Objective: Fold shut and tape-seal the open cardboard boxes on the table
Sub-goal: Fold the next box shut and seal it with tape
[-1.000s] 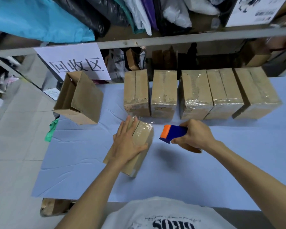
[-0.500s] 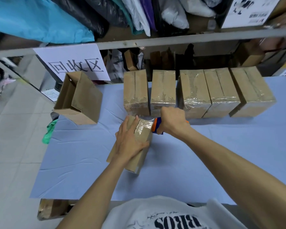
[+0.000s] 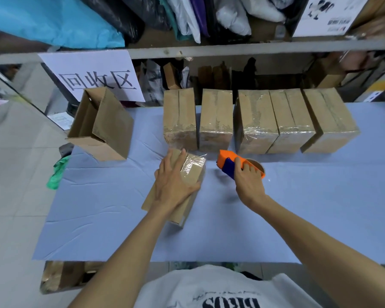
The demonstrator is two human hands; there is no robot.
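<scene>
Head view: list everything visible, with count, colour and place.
table: one, blue-covered, foreground
sealed boxes: five, brown, row along the table's far edge
near box: one, brown, taped, table centre
open box: one, brown, at table's far left corner
tape dispenser: one, orange and blue, right of near box
sign: one, white, hanging from shelf
green item: one, off table's left edge
left grip: one, flat on near box
right grip: one, holding tape dispenser
</scene>
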